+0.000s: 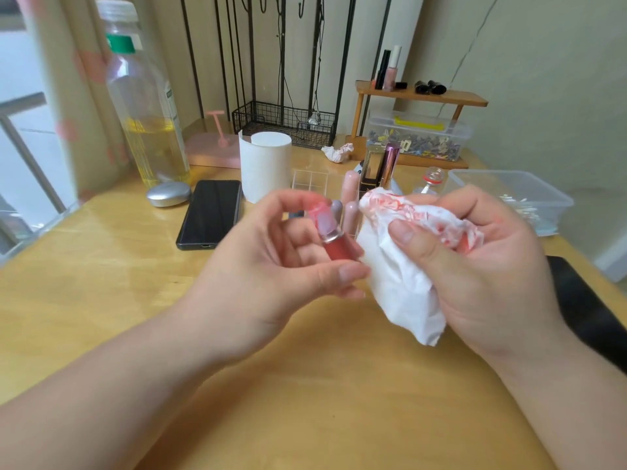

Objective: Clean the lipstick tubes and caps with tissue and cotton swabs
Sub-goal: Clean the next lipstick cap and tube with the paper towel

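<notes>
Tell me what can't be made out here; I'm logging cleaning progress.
Head view only:
- lipstick tube: motion-blurred, base covered by the left hand; remaining smears unclear.
- tissue: far side hidden inside the right hand.
- cotton swabs in the clear box: tiny, partly behind the right hand.

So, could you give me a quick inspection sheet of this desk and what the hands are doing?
Surface: wooden table, light finish.
Job's things: pink lipstick tube, red-stained tissue, more lipsticks in clear organizer, cotton swabs in plastic box.
Clutter: phone, bottle of yellow liquid, tissue roll, crumpled tissue.
Hands: left hand holds the tube; right hand grips the tissue.
Cables: thin cable down the back wall.
Surroundings: wire rack, wooden shelf, curtain.
</notes>
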`<state>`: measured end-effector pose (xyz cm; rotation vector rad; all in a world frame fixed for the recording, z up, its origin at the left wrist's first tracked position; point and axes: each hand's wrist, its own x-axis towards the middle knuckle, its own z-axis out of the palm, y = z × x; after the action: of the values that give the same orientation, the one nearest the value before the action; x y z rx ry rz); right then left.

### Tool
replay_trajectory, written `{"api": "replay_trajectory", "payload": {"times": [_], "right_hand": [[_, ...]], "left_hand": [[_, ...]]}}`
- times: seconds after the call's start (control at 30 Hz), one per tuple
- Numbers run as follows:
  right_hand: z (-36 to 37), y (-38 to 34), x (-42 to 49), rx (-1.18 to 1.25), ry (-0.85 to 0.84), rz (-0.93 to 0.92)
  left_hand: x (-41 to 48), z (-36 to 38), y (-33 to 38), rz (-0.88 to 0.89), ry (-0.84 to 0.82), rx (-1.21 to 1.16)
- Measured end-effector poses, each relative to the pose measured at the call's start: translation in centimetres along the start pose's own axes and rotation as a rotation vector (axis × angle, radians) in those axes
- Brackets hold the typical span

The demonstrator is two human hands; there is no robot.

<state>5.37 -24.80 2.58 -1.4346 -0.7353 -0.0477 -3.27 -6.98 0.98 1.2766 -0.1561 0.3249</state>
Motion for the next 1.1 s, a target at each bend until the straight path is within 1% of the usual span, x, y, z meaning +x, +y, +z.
{"api": "replay_trajectory", "payload": {"times": [0.07, 0.17, 0.23, 0.37, 0.43, 0.47, 0.53, 0.6, 0.73, 0.9, 1.03, 1.1], "right_hand": [[0.6, -0.3, -0.5, 0.07, -0.05, 0.016], [0.9, 0.0, -0.5, 0.227, -0.121, 0.146], [0.9, 0.3, -0.4, 0.393, -0.168, 0.243], [1.3, 0.3, 0.1, 0.752, -0.431, 0.431], [1.1, 0.2, 0.7, 0.905, -0.494, 0.549], [0.7, 0.4, 1.0, 0.906, -0.486, 0.566], [0.0, 0.9, 1.3, 0.794, -0.45, 0.532], [-0.5, 1.5, 1.4, 0.747, -0.437, 0.511], [-0.7, 1.9, 1.6, 0.775, -0.505, 0.569], [-0.6, 2.0, 1.4, 0.844, -0.598, 0.638], [-0.6, 1.8, 1.2, 0.826, -0.54, 0.597], [-0.7, 1.9, 1.0, 0.87, -0.526, 0.563]], "left_hand": [[-0.1, 0.3, -0.4, -0.056, -0.021, 0.013], [-0.2, 0.2, -0.9, -0.133, -0.038, 0.026], [-0.3, 0.4, -0.9, -0.176, -0.081, -0.005], [-0.3, 0.5, -0.8, -0.233, -0.101, -0.083], [-0.3, 0.5, -0.7, -0.243, -0.125, -0.116], [-0.3, 0.6, -0.6, -0.25, -0.139, -0.136], [-0.2, 0.6, -0.4, -0.276, -0.172, -0.179], [-0.3, 0.6, -0.4, -0.295, -0.215, -0.2], [-0.3, 0.6, -0.3, -0.306, -0.287, -0.205], [-0.3, 0.4, -0.7, -0.315, -0.3, -0.189], [-0.4, 0.6, -0.9, -0.298, -0.308, -0.162], [-0.4, 0.6, -0.9, -0.292, -0.315, -0.162]]}}
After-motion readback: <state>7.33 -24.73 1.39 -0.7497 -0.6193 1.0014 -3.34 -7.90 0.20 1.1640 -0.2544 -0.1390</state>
